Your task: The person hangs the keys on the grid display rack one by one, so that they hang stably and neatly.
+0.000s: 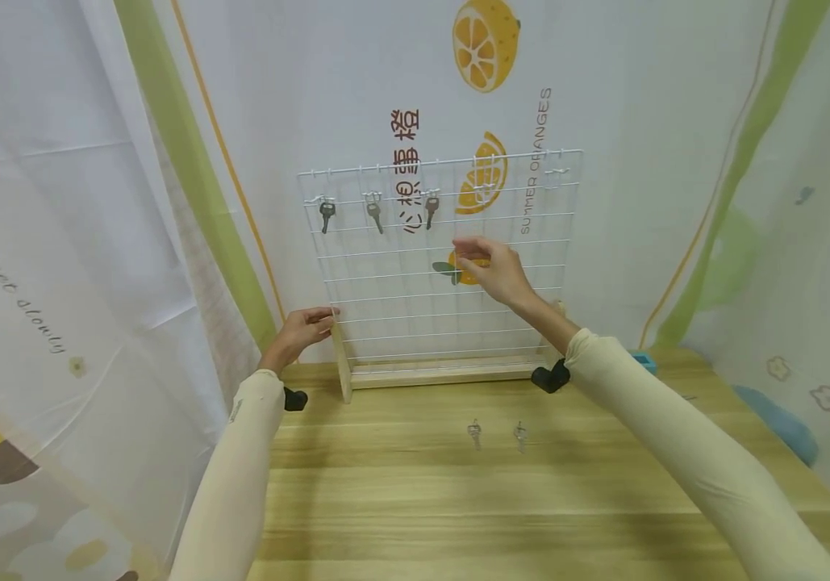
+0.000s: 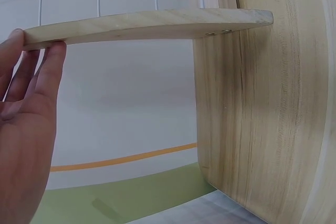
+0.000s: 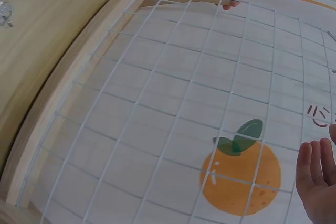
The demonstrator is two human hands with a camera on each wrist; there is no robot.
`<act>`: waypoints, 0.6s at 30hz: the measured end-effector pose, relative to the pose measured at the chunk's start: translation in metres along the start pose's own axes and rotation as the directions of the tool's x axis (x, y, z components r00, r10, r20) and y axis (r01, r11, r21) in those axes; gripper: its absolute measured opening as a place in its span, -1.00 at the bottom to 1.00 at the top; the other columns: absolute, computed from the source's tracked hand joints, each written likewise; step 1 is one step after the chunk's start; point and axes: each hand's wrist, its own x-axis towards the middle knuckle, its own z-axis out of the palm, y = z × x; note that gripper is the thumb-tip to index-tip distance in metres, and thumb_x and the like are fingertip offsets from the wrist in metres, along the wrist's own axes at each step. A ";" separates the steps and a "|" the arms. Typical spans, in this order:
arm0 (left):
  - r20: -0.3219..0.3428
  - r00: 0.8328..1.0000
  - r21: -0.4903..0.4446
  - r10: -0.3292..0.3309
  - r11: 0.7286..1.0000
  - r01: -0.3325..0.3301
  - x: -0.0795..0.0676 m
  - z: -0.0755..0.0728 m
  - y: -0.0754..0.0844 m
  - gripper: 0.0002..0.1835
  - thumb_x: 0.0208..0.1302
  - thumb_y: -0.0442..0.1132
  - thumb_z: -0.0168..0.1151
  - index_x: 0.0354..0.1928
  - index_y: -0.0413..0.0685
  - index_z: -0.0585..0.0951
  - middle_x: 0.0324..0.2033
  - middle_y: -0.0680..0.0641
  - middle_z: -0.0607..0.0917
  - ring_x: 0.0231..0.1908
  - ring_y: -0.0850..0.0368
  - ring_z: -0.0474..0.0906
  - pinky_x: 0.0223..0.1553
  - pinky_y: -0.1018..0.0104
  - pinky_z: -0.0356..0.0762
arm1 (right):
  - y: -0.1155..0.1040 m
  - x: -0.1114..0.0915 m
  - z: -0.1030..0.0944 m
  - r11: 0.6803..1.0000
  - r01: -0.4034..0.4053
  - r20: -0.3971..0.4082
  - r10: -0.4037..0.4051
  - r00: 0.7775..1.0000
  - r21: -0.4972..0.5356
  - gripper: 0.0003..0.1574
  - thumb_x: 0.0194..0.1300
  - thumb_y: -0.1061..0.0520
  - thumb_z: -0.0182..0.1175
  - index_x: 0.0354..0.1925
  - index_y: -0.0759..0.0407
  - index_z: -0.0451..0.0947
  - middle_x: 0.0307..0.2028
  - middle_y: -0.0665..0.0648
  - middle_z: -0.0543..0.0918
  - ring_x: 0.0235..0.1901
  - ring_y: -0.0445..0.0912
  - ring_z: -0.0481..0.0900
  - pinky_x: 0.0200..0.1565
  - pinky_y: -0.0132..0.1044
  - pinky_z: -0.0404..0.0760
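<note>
A white wire grid rack point(image 1: 451, 303) stands upright in a wooden base point(image 1: 444, 376). My left hand point(image 1: 304, 329) pinches the end of its left wooden side piece point(image 2: 136, 24), thumb and fingers on the wood. In front of the grid, right of centre, my right hand point(image 1: 496, 270) is raised with loosely bent fingers; nothing shows between them. Three keys hang from hooks in the upper left: the left key point(image 1: 327, 216), the middle key point(image 1: 375, 216) and the right key point(image 1: 432, 211). Two more keys lie on the table, one key point(image 1: 475, 434) beside another key point(image 1: 520, 436).
More hooks sit on the grid's upper right, such as the far hook point(image 1: 556, 172). Black corner guards point(image 1: 551, 377) are at the table's back edge. A blue object point(image 1: 644, 361) lies behind my right forearm. Printed curtains surround the wooden table point(image 1: 415, 500).
</note>
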 end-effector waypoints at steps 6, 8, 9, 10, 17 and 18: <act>-0.012 1.000 0.011 0.017 1.000 -0.017 0.000 -0.002 -0.002 -0.53 0.63 -0.40 0.01 0.46 -0.43 0.36 0.46 -0.36 0.37 0.44 -0.28 0.32 0.41 0.06 0.43 | 0.013 -0.013 0.003 1.000 0.007 0.031 -0.006 1.000 -0.015 -0.58 0.44 0.31 0.30 0.23 0.33 0.61 0.11 0.30 0.72 0.09 0.18 0.70 0.10 0.02 0.73; -0.005 0.999 0.011 0.034 0.999 -0.034 -0.001 -0.002 -0.001 -0.53 0.62 -0.42 0.01 0.46 -0.45 0.35 0.46 -0.39 0.36 0.44 -0.30 0.32 0.42 0.02 0.41 | 0.017 -0.017 0.003 1.000 0.004 0.042 -0.003 0.999 -0.016 -0.59 0.43 0.31 0.31 0.21 0.34 0.62 0.11 0.30 0.72 0.07 0.16 0.70 0.07 0.04 0.73; -0.001 0.999 0.012 0.039 0.999 -0.039 -0.002 -0.002 0.000 -0.53 0.62 -0.42 0.01 0.46 -0.45 0.34 0.46 -0.39 0.35 0.44 -0.31 0.31 0.43 0.01 0.40 | 0.018 -0.019 0.003 1.000 0.001 0.048 0.000 0.999 -0.017 -0.60 0.43 0.31 0.31 0.21 0.33 0.62 0.11 0.29 0.72 0.07 0.16 0.70 0.06 0.04 0.73; 0.004 0.999 0.015 0.044 0.999 -0.044 -0.002 -0.002 0.001 -0.52 0.62 -0.43 0.01 0.47 -0.46 0.33 0.47 -0.40 0.34 0.45 -0.31 0.30 0.43 0.00 0.39 | 0.020 -0.020 0.004 1.000 -0.004 0.055 0.005 0.998 -0.019 -0.60 0.44 0.30 0.32 0.20 0.33 0.62 0.11 0.28 0.73 0.07 0.15 0.71 0.06 0.03 0.73; -0.024 0.999 0.002 0.034 0.999 -0.034 0.000 0.000 0.002 -0.48 0.60 -0.44 0.03 0.52 -0.36 0.30 0.46 -0.36 0.38 0.45 -0.25 0.32 0.42 0.01 0.42 | 0.029 -0.033 0.007 0.999 -0.031 0.100 0.033 0.994 -0.030 -0.59 0.47 0.26 0.30 0.23 0.29 0.61 0.12 0.26 0.73 0.10 0.13 0.70 0.07 0.01 0.75; -0.029 0.999 0.000 0.033 0.999 -0.033 0.001 0.001 0.003 -0.47 0.60 -0.44 0.04 0.52 -0.35 0.29 0.45 -0.36 0.39 0.45 -0.25 0.33 0.42 0.01 0.43 | 0.030 -0.036 0.007 0.999 -0.032 0.107 0.036 0.994 -0.033 -0.59 0.47 0.27 0.30 0.23 0.30 0.61 0.12 0.27 0.72 0.10 0.13 0.70 0.07 0.02 0.75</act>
